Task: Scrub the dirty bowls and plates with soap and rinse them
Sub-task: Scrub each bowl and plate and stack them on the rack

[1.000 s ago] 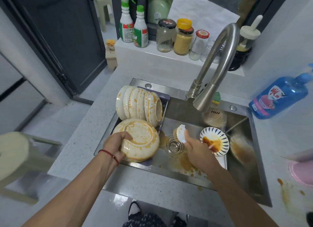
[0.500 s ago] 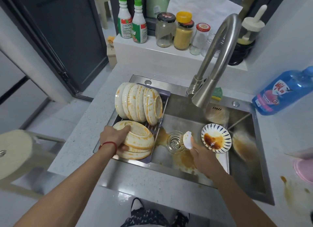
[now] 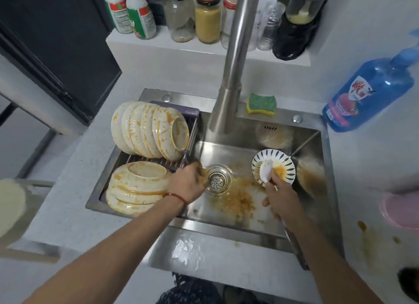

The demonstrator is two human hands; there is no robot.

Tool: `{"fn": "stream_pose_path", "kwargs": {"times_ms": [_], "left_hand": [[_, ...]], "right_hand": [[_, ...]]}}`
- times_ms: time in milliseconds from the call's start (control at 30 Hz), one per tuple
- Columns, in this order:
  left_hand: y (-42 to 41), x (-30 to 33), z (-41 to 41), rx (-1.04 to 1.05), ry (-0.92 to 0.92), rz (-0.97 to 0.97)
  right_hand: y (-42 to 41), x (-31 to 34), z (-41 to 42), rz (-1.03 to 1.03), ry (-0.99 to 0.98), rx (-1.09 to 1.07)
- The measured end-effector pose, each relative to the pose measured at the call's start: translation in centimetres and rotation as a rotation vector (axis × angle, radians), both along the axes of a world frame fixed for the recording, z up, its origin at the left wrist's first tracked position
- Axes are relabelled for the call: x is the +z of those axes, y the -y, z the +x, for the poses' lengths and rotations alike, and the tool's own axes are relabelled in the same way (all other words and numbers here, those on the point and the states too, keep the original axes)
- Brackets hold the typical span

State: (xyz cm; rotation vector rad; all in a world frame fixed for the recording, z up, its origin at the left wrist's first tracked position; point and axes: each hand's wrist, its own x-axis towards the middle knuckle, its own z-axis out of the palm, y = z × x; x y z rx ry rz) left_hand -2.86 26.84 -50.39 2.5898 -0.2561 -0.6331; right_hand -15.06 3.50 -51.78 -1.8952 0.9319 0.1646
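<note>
Several sauce-stained cream bowls (image 3: 149, 131) stand on edge in a rack (image 3: 158, 162) over the sink's left side. In front of them an upturned bowl (image 3: 140, 175) lies on stacked stained dishes (image 3: 127, 201). My left hand (image 3: 188, 182), blurred, is just right of that stack beside the drain strainer (image 3: 218, 179), and I see nothing in it. My right hand (image 3: 280, 196) grips a white scrubber (image 3: 265, 171) pressed onto a small blue-striped dish (image 3: 281, 161) smeared with orange sauce, which leans in the sink basin (image 3: 249, 219).
The steel faucet (image 3: 231, 77) arches over the basin. A green sponge (image 3: 261, 104) lies on the back rim, and a blue soap bottle (image 3: 367, 92) is at the right. Jars and spray bottles (image 3: 181, 15) line the ledge. Orange residue covers the sink floor and the right counter (image 3: 362, 226).
My left hand set the upturned bowl on the stack, let go and moved right toward the drain. My right hand carried the scrubber onto the striped dish.
</note>
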Motion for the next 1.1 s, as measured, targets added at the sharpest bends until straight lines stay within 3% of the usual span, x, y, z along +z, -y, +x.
{"fn": "stream_pose_path", "kwargs": {"times_ms": [167, 500, 600, 700, 900, 1100], "left_hand": [[12.4, -7.8, -1.7, -0.133, -0.309, 0.011], [25.1, -20.4, -0.9, 0.513, -0.618, -0.260], [25.8, -20.6, -1.0, 0.578, -0.561, -0.284], [25.1, -19.0, -1.3, 0.593, -0.642, -0.388], [19.6, -15.1, -1.3, 0.584, -0.619, -0.361], [13.6, -9.2, -3.8, 0.591, -0.852, -0.583]], "right_hand": [[5.2, -0.7, -1.6, 0.182, -0.031, -0.175], [9.1, -1.8, -4.7, 0.252, -0.044, -0.351], [9.3, -2.4, -5.2, 0.204, -0.078, -0.347], [9.7, -2.8, -5.2, 0.143, -0.112, -0.348], [8.9, -1.8, -5.5, -0.185, -0.316, -0.062], [4.0, 1.7, -4.6, -0.335, -0.453, 0.246]]}}
